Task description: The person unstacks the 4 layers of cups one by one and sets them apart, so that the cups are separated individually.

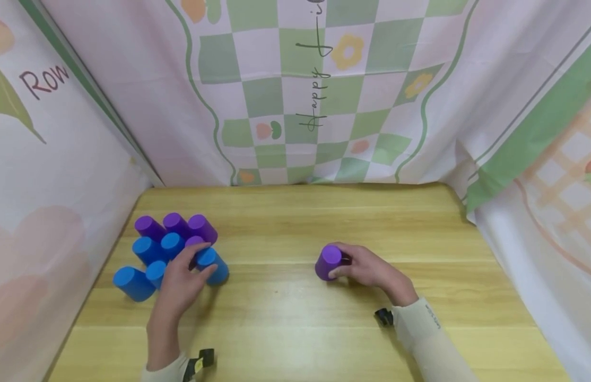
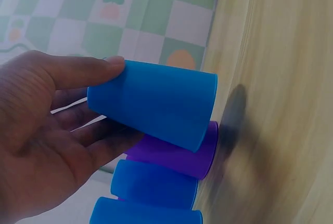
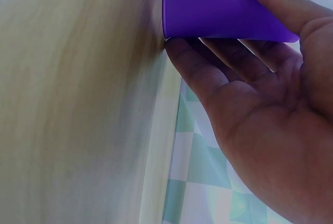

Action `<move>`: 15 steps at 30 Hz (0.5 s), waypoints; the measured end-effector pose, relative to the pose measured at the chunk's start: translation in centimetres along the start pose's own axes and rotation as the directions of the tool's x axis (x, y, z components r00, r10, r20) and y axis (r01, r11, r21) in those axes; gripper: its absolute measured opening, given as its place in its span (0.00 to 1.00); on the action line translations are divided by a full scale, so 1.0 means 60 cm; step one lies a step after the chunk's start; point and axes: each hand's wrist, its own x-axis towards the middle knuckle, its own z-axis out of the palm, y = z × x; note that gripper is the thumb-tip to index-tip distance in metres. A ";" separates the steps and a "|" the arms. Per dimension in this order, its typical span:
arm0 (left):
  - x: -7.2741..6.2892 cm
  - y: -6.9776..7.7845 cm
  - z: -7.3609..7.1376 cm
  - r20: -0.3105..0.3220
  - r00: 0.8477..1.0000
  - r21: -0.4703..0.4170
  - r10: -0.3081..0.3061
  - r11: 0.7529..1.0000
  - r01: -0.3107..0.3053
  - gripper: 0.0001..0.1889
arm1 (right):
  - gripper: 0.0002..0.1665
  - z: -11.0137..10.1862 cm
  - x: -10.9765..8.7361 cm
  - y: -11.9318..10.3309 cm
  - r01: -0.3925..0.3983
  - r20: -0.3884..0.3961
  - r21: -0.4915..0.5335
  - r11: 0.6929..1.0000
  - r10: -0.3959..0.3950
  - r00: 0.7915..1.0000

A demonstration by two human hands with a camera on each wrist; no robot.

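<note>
An upside-down blue cup [image 1: 216, 269] is gripped by my left hand [image 1: 180, 284], thumb on one side and fingers on the other. In the left wrist view this blue cup [image 2: 156, 102] has its wide rim toward the table, with a shadow beside it; whether it touches the wood I cannot tell. Right behind it stands a purple cup [image 2: 174, 154]. Farther right, my right hand [image 1: 369, 267] holds another purple cup [image 1: 328, 263], also upside down. The right wrist view shows the thumb on one side of that purple cup [image 3: 218, 8] and fingers along the other.
Several upturned cups stand close together at the left, with purple cups [image 1: 149, 228] at the back and blue cups [image 1: 135, 284] in front. The wooden table [image 1: 276, 323] meets a patterned curtain [image 1: 305, 95] at its far edge. More cloth hangs on both sides.
</note>
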 end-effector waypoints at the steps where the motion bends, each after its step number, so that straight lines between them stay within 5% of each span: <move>1: -0.001 -0.001 -0.002 0.008 1.000 -0.003 -0.010 1.000 0.011 0.29 | 0.24 0.000 0.000 0.000 0.000 0.000 -0.001 1.000 0.000 1.000; 15: -0.018 -0.031 -0.025 0.052 0.994 0.034 -0.100 0.995 0.098 0.32 | 0.23 0.001 0.000 0.005 -0.007 -0.003 0.014 1.000 0.007 1.000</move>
